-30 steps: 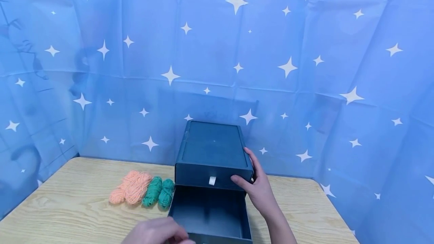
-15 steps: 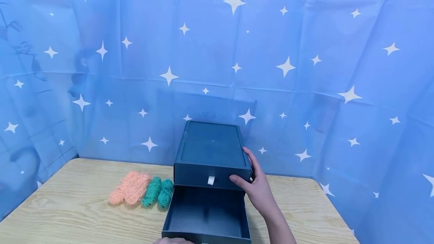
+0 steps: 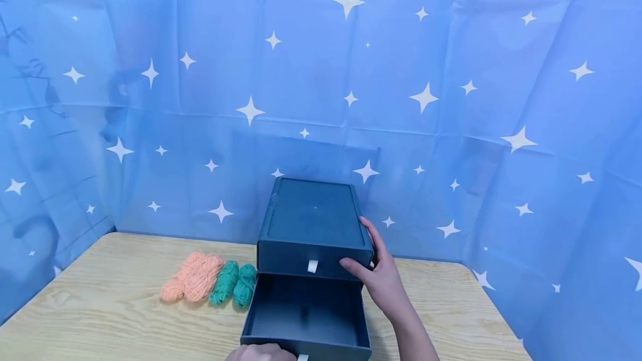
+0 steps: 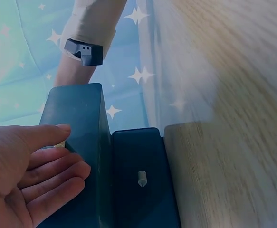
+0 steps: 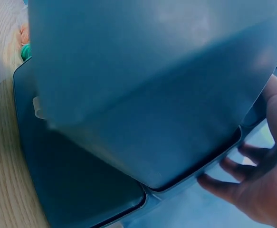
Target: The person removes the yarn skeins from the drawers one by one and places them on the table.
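Note:
A dark teal drawer unit point(image 3: 316, 210) has its middle drawer point(image 3: 307, 308) pulled out, with nothing inside. My left hand point(image 3: 262, 352) is at that drawer's front, just left of its white pull tab point(image 3: 302, 357). In the left wrist view, the left thumb and half-bent fingers lie on either side of the tab, with a gap showing between them. My right hand point(image 3: 385, 280) steadies the unit's upper right corner, thumb on the front face and spread fingers along the side. The closed top drawer has a white tab point(image 3: 312, 266); a closed bottom drawer point(image 4: 138, 156) shows near the table.
Left of the unit lie peach yarn skeins point(image 3: 195, 277) and green yarn skeins point(image 3: 225, 283), the nearest green one close to the drawer. All stand on a wooden table point(image 3: 100, 305). A blue star-patterned curtain point(image 3: 311, 60) hangs behind and at both sides.
My left hand has moved from over the drawer's left front corner down to its front face beside the tab. The right hand and the unit look unmoved.

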{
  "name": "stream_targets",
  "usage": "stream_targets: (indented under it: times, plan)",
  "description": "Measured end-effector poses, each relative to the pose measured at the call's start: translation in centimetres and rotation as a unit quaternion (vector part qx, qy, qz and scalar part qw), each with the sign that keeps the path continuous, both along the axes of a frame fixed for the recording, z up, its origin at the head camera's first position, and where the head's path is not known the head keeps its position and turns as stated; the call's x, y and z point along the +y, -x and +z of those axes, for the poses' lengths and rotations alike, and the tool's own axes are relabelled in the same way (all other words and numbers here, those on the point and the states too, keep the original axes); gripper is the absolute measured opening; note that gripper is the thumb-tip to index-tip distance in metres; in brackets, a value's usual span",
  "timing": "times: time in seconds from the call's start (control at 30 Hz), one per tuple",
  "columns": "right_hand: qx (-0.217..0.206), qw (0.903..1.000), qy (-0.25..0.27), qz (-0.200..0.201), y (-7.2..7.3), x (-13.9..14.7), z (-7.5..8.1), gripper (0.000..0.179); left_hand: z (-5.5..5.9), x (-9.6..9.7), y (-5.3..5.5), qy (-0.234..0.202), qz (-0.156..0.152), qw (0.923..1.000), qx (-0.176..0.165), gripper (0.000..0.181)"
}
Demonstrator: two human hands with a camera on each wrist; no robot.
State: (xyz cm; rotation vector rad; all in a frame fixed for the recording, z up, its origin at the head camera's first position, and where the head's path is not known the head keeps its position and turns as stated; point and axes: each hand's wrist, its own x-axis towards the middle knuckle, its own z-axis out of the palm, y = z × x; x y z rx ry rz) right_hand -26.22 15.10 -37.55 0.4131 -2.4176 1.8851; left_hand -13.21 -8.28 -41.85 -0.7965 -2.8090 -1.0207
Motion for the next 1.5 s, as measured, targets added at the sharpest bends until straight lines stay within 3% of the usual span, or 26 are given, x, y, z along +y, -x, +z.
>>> stream_targets:
  times: [0.17, 0.4, 0.83, 1.13, 1.37, 1.5]
  plan:
    - [-0.001, 1.0, 0.0, 0.0, 0.0, 0.1, 0.0, 0.074, 0.8, 0.0, 0.5, 0.043, 0.01, 0.998, 0.044, 0.017]
    - [-0.002, 1.0, -0.004, -0.002, 0.1, 0.2, 0.1, 0.074, 1.4, 0.6, 1.5, 0.058, 0.053, 0.9953, 0.056, 0.024]
    - [0.0, 1.0, 0.005, 0.007, 0.1, 0.0, 0.2, 0.073, 2.2, 1.4, 3.9, 0.005, 0.1, 0.9948, 0.018, 0.016]
    - [0.003, 1.0, -0.002, 0.004, 0.0, 0.1, 0.1, 0.074, 1.8, 1.6, 5.7, -0.025, 0.121, 0.9904, 0.063, 0.016]
    - [0.004, 1.0, 0.001, 0.008, 0.0, 0.1, 0.1, 0.074, 1.3, 1.7, 6.3, -0.03, 0.135, 0.9882, 0.065, 0.015]
    - [0.019, 0.9995, -0.024, 0.011, 0.0, 0.3, 0.0, 0.079, 0.6, 1.6, 6.3, -0.026, 0.13, 0.9902, 0.043, 0.014]
